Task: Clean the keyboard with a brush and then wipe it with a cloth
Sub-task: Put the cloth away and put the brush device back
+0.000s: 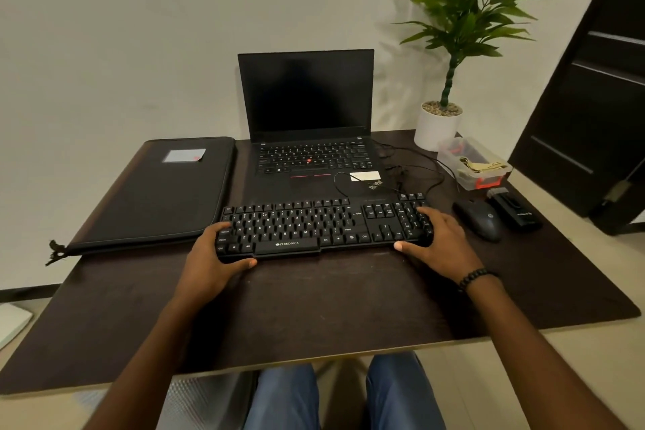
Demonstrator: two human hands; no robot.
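Both ends of keyboard (321, 225) gripped near table's (314, 307) front edge, left hand (213, 255) and right hand (441, 237) curled round. No brush or cloth in hand; brushing and wiping both seemingly left.

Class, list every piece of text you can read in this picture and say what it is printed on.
"ZEBRONICS": on the keyboard, above its space bar.
"ThinkPad": on the laptop palm rest, partly blurred.
"hp" logo: on the mouse.
Key legends: mostly too small to read.
USB stick print: too blurred to read.
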